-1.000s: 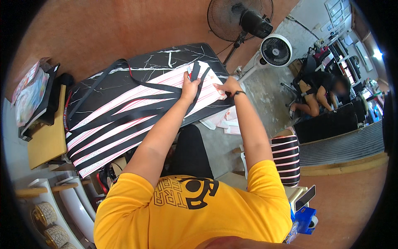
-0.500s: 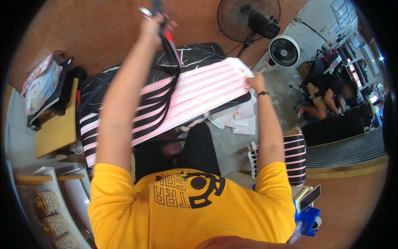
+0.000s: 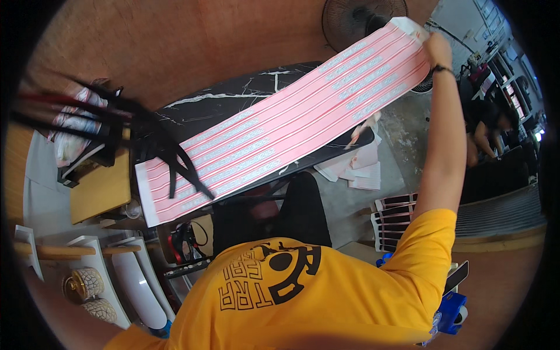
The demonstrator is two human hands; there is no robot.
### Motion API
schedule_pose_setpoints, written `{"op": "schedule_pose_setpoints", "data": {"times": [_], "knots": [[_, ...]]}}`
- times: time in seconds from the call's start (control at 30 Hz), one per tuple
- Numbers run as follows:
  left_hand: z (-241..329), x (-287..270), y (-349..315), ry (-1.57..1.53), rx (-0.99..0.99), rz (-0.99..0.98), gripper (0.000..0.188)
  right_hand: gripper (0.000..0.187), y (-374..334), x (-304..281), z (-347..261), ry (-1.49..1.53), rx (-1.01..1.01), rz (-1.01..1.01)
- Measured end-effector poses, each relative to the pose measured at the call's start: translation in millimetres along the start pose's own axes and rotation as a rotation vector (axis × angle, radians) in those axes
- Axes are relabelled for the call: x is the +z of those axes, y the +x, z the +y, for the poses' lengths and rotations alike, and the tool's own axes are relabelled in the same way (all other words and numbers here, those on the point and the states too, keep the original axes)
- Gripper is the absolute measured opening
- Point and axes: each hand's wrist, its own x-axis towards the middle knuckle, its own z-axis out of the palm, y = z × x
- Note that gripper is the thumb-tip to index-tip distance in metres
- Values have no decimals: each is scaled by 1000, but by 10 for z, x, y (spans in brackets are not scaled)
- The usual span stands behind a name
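My right hand [image 3: 438,51] is closed on the white far end of a long pink sheet [image 3: 297,125] with red lines and rows of pale printing. That end is raised off the black table [image 3: 233,92], and the sheet slopes down to the left, its near-left end by the table's edge. My left hand is outside the picture; only its blurred forearm [image 3: 64,309] shows at the lower left. Several long black strips [image 3: 149,125] stream in from the left rim, smeared by motion. Their loose tips hang over the sheet's left end.
A yellow board [image 3: 99,195] and a plastic bag [image 3: 70,146] are at the left. White shelves hold patterned cups [image 3: 87,283]. Behind the raised sheet stands a fan [image 3: 353,26]. Papers [image 3: 364,169] lie below the table, right of my knees. Another person [image 3: 490,131] sits at the far right.
My left hand has swept left and out of view, pulling the black strips off the pink sheet. My right hand has moved up and right, lifting the sheet's end.
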Motion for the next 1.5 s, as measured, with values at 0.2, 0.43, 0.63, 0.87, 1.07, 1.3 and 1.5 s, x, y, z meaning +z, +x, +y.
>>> {"op": "schedule_pose_setpoints", "data": {"times": [0.2, 0.43, 0.63, 0.87, 1.07, 1.3, 1.5], "knots": [[-90, -155, -885, 41, -209, -45, 65, 29, 403, -753, -592, -126, -263, 425], [-137, -355, -1373, 83, -338, -50, 62, 19, -444, -1364, -2755, 48, -642, 219], [-137, -456, -1524, 86, -371, -40, 59, 18, -2676, -975, -4565, 446, -921, -119], [-117, -545, -1603, 81, -375, -36, 56, 41, -4779, -419, -5261, 422, -853, -768], [-148, -575, -1615, 62, -385, -48, 54, 81, -5127, -134, -5296, 250, -870, -657], [-144, -554, -1582, 36, -384, -56, 51, 80, -5027, -88, -5313, 445, -711, -902], [-109, -500, -1524, 27, -381, -70, 49, 73, -5132, -133, -5177, 528, -763, -947]]}}
